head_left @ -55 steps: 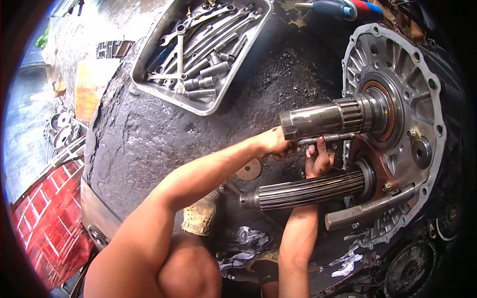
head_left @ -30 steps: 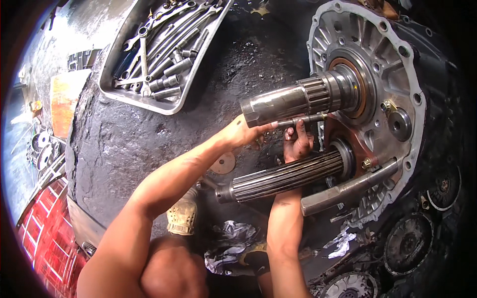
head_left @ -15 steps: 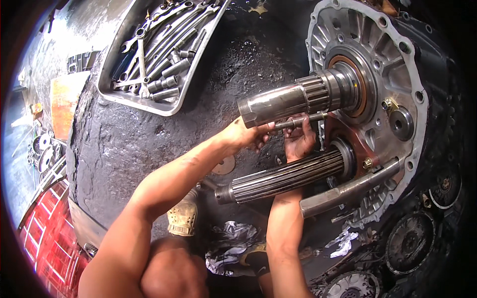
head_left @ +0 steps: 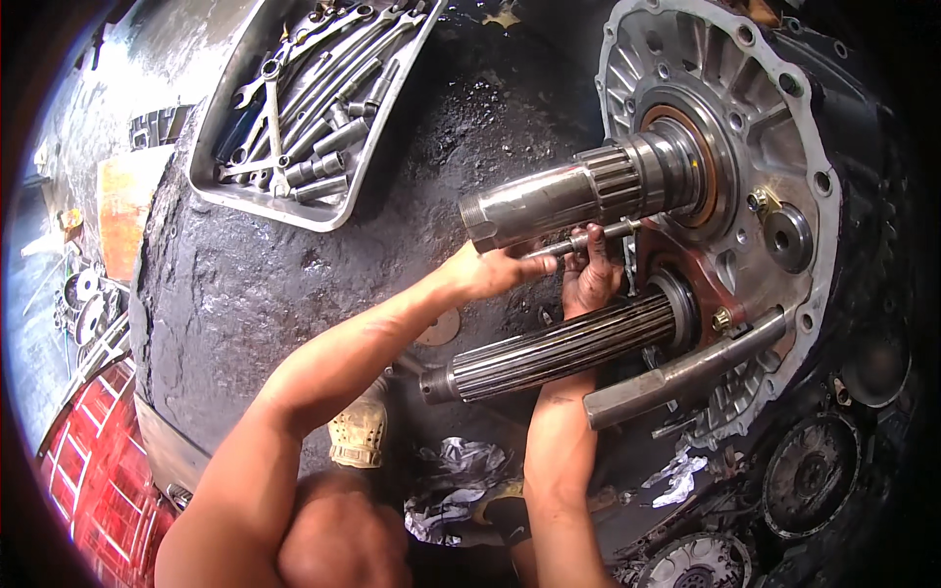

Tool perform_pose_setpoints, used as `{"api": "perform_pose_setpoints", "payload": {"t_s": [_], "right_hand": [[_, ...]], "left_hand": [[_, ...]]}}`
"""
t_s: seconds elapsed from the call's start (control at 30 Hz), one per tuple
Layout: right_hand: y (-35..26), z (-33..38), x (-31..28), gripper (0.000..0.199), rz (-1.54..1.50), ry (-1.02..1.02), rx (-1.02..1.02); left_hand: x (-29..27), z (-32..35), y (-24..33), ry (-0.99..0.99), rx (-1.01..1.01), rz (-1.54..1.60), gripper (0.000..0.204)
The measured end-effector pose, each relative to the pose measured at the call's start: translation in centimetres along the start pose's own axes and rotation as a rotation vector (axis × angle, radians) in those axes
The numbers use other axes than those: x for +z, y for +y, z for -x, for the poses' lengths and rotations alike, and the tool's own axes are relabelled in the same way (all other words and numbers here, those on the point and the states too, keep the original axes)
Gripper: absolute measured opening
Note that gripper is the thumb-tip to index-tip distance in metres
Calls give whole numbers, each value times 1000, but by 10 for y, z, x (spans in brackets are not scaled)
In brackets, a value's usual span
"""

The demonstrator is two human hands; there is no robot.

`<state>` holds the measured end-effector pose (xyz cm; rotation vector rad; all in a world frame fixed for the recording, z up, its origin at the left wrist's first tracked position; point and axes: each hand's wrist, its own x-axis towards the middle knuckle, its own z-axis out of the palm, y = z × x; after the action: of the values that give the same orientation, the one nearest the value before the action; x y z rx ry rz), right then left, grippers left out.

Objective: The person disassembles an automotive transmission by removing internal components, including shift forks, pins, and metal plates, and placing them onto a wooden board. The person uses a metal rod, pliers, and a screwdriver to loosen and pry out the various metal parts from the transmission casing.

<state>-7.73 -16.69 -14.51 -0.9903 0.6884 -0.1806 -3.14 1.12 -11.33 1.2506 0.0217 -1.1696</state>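
A slim steel socket extension bar (head_left: 614, 231) lies between the big smooth-ended shaft (head_left: 539, 204) and the long splined shaft (head_left: 564, 351). Its far end meets the reddish-brown bracket (head_left: 676, 257) on the gear housing (head_left: 784, 147); the fastener there is too small to make out. My left hand (head_left: 487, 271) is closed around the bar's near end, thumb stretched along it, other fingers mostly hidden. Farther along, my right hand (head_left: 592, 282) has its fingers curled up around the bar. My right forearm passes beneath the splined shaft.
A metal tray (head_left: 338, 218) of wrenches and sockets sits at the upper left on the dark greasy ground. A thick steel rod (head_left: 686, 374) juts from the housing at lower right. Round clutch-like discs (head_left: 812, 475) and crumpled foil-like scraps (head_left: 676, 478) lie lower down.
My left thumb now lies along the bar, and the left hand's fingers are less visible beneath it. My right fingers have shifted on the bar. The whole view has moved slightly.
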Motion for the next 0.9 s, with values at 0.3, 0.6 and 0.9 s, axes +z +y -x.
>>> {"api": "perform_pose_setpoints", "payload": {"t_s": [0.3, 0.6, 0.9], "right_hand": [[-8, 3, 14, 27, 49, 49, -11], [-13, 6, 7, 29, 84, -17, -24], [-11, -9, 24, 24, -422, 20, -4]], "left_hand": [[5, 9, 16, 86, 107, -130, 62], [12, 4, 11, 52, -207, 231, 47], [2, 38, 16, 212, -63, -151, 59]]}}
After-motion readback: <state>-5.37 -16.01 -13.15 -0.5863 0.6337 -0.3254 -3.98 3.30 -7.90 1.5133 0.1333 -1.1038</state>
